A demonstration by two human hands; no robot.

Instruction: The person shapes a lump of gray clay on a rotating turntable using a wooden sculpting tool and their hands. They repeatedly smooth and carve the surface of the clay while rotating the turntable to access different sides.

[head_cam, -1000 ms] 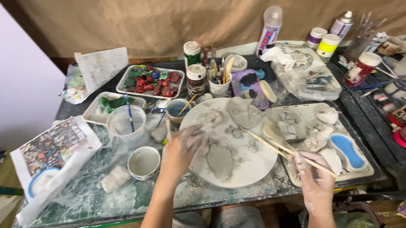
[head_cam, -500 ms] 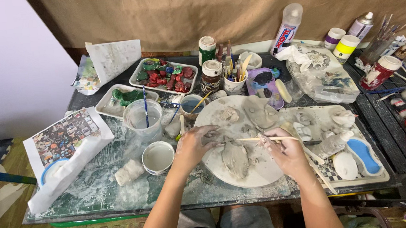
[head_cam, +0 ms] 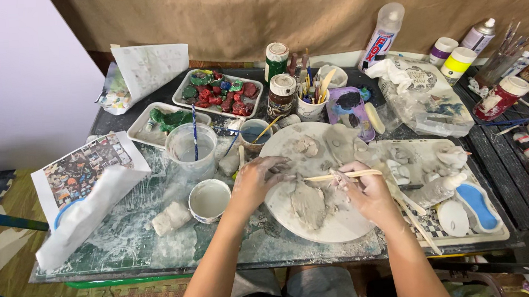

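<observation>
Grey clay, wet and soft by the look of it, lies as a flattened lump [head_cam: 308,202] at the near middle of a round white board [head_cam: 344,223] on the counter [head_cam: 128,238]; I judge it light, easily dented and smeary, so it is best steadied by its edge with flat fingertips rather than pinched. One left hand [head_cam: 255,181] rests at the board's 9 o'clock rim, fingers [head_cam: 278,163] loosely spread and holding nothing, clay-smeared. One right hand [head_cam: 367,191] sits at 3 o'clock of the lump, its fingers closed around a thin wooden stick [head_cam: 335,176] that lies level, tip pointing toward 9 o'clock just above the clay; the stick looks stiff and light. Two more smaller clay pieces lie on the board's far half. At 9 o'clock of the left hand stands one white cup [head_cam: 209,200]; farther, at 11 o'clock, one clear tub [head_cam: 192,148] with a blue brush in it. Beyond lie two white trays, the farther one [head_cam: 218,93] holding red and green painted pieces. At 3 o'clock, one tray [head_cam: 494,235] carries more clay shapes; I cannot count them surely.
</observation>
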